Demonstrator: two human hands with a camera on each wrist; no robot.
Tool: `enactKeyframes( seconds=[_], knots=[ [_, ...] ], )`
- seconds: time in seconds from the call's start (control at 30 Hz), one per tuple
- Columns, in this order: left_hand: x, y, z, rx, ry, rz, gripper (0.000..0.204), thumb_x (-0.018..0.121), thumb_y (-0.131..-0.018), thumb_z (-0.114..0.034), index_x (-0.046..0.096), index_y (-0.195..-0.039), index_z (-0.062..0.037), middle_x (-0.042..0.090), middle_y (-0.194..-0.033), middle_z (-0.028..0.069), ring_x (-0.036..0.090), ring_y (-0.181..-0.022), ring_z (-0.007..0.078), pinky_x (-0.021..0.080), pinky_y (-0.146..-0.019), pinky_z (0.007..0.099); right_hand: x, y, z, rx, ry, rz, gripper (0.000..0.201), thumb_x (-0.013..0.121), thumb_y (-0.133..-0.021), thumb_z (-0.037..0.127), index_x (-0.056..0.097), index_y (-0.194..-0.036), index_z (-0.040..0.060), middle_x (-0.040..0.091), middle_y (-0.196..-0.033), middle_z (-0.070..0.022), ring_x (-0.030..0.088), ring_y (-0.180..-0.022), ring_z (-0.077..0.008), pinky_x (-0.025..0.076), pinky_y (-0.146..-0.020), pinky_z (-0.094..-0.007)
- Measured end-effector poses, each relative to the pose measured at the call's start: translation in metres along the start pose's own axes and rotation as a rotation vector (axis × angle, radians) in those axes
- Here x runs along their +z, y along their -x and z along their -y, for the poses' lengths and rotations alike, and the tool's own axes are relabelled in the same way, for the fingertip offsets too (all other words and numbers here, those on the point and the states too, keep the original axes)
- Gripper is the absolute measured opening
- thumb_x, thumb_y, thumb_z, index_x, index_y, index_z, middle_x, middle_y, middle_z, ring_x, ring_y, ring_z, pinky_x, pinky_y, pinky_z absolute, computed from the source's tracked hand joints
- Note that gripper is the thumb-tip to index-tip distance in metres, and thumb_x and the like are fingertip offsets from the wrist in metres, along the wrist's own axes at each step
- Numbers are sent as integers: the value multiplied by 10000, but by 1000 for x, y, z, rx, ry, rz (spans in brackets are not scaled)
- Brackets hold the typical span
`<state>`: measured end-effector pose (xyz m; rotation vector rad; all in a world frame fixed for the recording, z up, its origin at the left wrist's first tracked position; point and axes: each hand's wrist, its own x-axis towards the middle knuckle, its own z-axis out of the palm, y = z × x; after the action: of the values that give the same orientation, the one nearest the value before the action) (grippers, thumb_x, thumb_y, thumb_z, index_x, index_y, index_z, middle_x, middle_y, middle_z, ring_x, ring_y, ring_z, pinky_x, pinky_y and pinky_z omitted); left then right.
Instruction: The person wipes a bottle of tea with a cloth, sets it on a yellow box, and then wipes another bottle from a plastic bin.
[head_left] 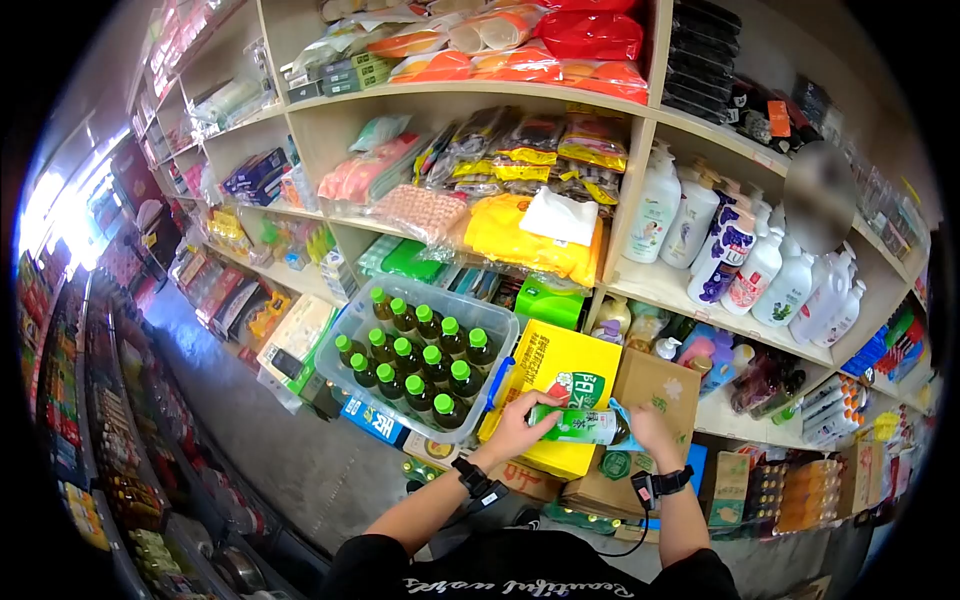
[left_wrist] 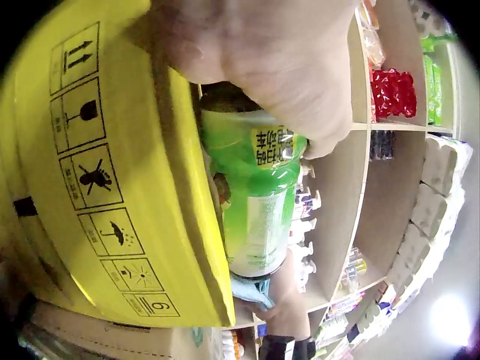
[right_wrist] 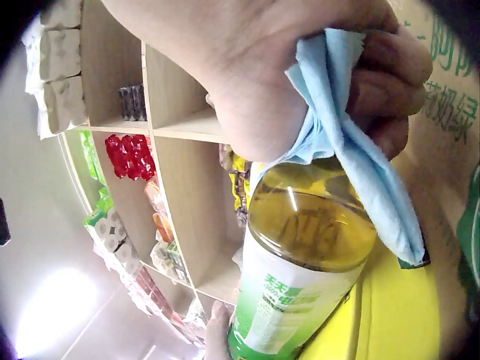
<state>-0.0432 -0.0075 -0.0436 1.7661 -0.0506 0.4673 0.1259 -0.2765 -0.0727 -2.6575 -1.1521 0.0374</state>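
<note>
Here we are in a crowded shop, pale wooden shelving [head_left: 657, 60] towering ahead, grey floor [head_left: 320, 490] opening out on the left. Below the shelves it's tight: a clear plastic tub [head_left: 501, 335] packed with green-capped bottles [head_left: 405, 352] sits just beside a yellow box [head_left: 540, 350], with a brown carton [head_left: 672, 385] on the other side. That yellow top looks flat and firm, cardboard by the look of it, with little spare room around. And over its near part, held on its side, is the green-labelled bottle [head_left: 582, 427]! Whether it touches the box, I can't tell. Amber liquid shows clearly in its base, so I'd call it weighty and apt to feel heavier at one end; the wall looks like smooth plastic, fairly stiff with a little give, not fragile, yet the glossy label could slip. The label's middle is the sure hold, the neck a handy second. The left hand [head_left: 517, 430] has its fingers wrapped about the cap end. At the base, the right hand [head_left: 655, 432] curls around a bunched blue cloth [right_wrist: 356, 161], soft and nearly weightless, part of it lying against the bottle.
</note>
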Motion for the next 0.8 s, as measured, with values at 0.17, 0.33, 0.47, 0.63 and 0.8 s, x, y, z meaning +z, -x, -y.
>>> enactKeyframes(
  seconds=[0.17,0.33,0.47,0.63,0.8],
  knots=[
    [-50,37,-33,-67,230,32,395,604,-1046,-101,526,-1423,-19,532,-1507,127,502,-1395,221,338,-1216,386,15,-1,-11,87,-126,-23,206,530,-923,108,685,-884,-21,689,-930,-299,690,-914,-454,549,-790,-546],
    [-140,171,-66,-531,624,-144,242,538,-1077,-213,647,-1056,2,669,-925,110,620,-810,197,499,-756,332,-17,-3,11,174,-169,124,225,497,-942,88,686,-952,-33,696,-989,-294,685,-917,-461,551,-812,-535],
    [-157,338,-10,-782,776,-439,327,563,-1006,-323,625,-903,-19,612,-834,102,576,-741,217,472,-699,346,-16,-14,-3,-32,-14,216,200,518,-934,99,683,-942,-13,698,-980,-279,683,-916,-460,547,-815,-536],
    [-109,473,62,-1410,748,-660,334,579,-988,-312,695,-1006,1,654,-944,109,620,-815,214,501,-756,361,-6,-20,-17,-38,-6,239,208,530,-943,113,692,-958,-16,708,-993,-280,692,-941,-459,552,-826,-534],
    [-93,470,86,-1462,683,-669,321,581,-986,-300,697,-1016,-2,657,-950,107,622,-816,214,502,-755,359,-29,-26,-13,-8,54,373,214,548,-934,99,701,-1044,-2,711,-1061,-266,681,-1007,-448,548,-888,-492]
  ],
)
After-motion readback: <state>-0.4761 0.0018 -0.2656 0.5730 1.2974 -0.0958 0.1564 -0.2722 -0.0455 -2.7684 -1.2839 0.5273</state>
